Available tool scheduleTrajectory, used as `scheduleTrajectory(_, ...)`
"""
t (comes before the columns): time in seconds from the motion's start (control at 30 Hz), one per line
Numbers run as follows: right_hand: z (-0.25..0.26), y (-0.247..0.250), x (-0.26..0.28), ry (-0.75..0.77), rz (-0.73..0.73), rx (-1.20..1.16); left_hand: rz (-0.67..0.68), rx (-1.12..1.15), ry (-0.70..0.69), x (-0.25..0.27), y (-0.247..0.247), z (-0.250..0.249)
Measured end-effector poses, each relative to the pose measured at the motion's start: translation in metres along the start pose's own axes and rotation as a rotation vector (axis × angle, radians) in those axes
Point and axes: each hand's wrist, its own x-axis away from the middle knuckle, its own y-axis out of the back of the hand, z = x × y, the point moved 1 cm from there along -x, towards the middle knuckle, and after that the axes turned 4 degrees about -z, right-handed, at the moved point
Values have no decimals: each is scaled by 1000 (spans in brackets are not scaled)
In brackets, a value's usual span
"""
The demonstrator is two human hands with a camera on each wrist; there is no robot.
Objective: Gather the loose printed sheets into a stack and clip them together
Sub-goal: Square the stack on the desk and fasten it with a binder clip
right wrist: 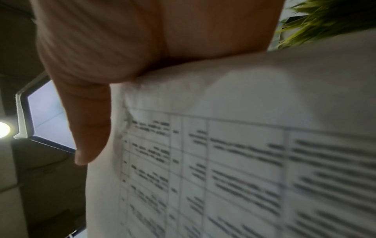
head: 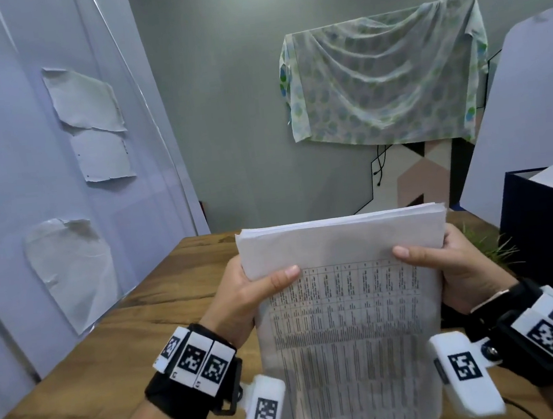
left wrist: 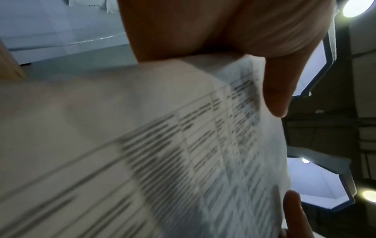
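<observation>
A stack of printed sheets (head: 350, 321) with dense tables stands upright over the wooden table (head: 119, 358), its top edges roughly even. My left hand (head: 253, 291) grips the stack's left side, thumb across the front page. On the other side, my right hand (head: 447, 265) grips the edge the same way. The left wrist view shows the sheets (left wrist: 162, 153) blurred under my thumb (left wrist: 274, 96). In the right wrist view the printed page (right wrist: 244, 161) fills the frame beside my thumb (right wrist: 89, 128). No clip shows in any view.
A dark blue box (head: 545, 223) with a white top stands at the right, with a green grassy plant (head: 493, 246) beside it. White panels with taped papers (head: 87, 100) stand at the left. A patterned cloth (head: 384, 76) hangs on the back wall.
</observation>
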Motion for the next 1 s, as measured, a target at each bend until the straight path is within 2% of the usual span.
scheduleTrajectory(0.33,4,0,-5,3,-28,42,-14,7,20,-14,1,2)
scheduleTrajectory(0.43,8,-4,-8,20,-21,66,-87,-63,-3,-16,4,2)
scheduleTrajectory(0.5,16,-9,-9,22,-9,60,-134,-102,-15,-15,2,-7)
scheduleTrajectory(0.6,27,-17,-14,22,38,7,-132,-57,36,-10,1,-30)
scheduleTrajectory(0.7,3,-20,-20,-49,48,71,-128,-19,226,-2,20,-22)
scheduleTrajectory(0.83,-88,-15,-18,-243,46,442,-231,-63,618,31,49,47)
scheduleTrajectory(0.93,-156,-6,-16,-501,66,638,-318,-208,821,49,71,99)
scheduleTrajectory(1.0,-183,-1,-14,-642,80,663,-314,-355,878,54,83,128)
